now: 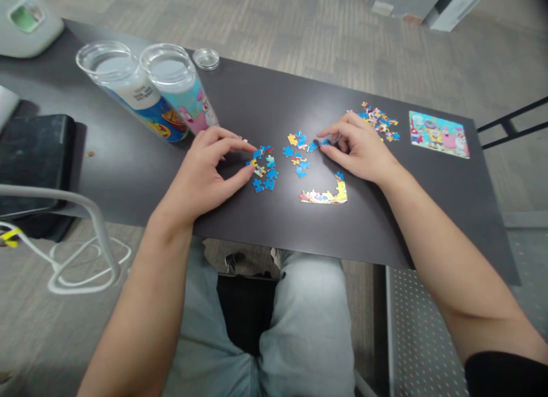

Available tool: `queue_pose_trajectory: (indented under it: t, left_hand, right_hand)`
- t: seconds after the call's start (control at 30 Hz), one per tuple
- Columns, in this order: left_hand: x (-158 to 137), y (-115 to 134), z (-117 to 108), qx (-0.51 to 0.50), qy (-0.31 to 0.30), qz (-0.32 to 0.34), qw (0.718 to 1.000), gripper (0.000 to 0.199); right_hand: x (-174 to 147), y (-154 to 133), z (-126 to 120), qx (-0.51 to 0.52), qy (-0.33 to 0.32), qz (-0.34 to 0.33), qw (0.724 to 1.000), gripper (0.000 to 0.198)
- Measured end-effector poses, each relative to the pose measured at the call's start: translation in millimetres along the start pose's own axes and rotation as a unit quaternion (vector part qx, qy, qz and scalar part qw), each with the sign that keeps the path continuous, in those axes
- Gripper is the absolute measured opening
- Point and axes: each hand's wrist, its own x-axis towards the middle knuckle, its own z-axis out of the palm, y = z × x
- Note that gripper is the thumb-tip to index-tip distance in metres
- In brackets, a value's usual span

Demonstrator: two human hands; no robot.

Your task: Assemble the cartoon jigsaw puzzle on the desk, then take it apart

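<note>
My left hand (208, 171) rests over the table with thumb and index finger spread, their tips at the left edge of a cluster of mostly blue jigsaw pieces (272, 173). My right hand (357, 145) has its fingers curled, with a blue jigsaw piece (326, 142) between thumb and index fingertip. Just left of it lies a loose group of blue and yellow pieces (301, 162). Nearer to me is a joined L-shaped strip of puzzle (324, 197), yellow at its right corner. A heap of mixed pieces (381, 123) lies beyond my right hand, partly hidden by it.
Two clear-topped cylinders with cartoon prints, one blue (165, 120) and one turquoise (194, 103), stand at left. A clear lid (206, 59) lies by the far edge. A cartoon picture card (439, 134) is on the dark table (265, 225) at right. A black case (36, 151) sits at far left.
</note>
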Motion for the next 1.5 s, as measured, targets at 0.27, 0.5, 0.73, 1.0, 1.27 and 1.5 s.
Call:
queue_pose_trajectory:
  t: [0.27,0.5,0.73,1.0,1.27,1.5]
  left_hand:
    - [-5,2,4,0.049,0.021,0.003,0.999,0.041]
    - [-4,-3,12,0.059,0.026,-0.021,0.998,0.039]
    - [-5,-7,12,0.056,0.022,-0.022,0.998,0.048]
    - [0,-13,23,0.070,0.053,-0.021,0.996,0.036]
    - [4,-5,19,0.095,0.062,-0.023,0.993,0.030]
    - [7,0,17,0.099,0.049,-0.034,0.993,0.028]
  right_hand:
    - [-1,4,-6,0.015,-0.005,0.000,1.000,0.026]
    - [1,8,-5,0.019,-0.009,0.006,1.000,0.037]
    - [0,4,-1,0.028,0.009,-0.005,1.000,0.027]
    - [-1,3,-1,0.031,0.002,0.001,1.000,0.027]
    - [0,8,1,0.018,0.018,-0.013,1.000,0.027]
    - [2,13,-3,0.038,-0.013,0.010,0.999,0.037]
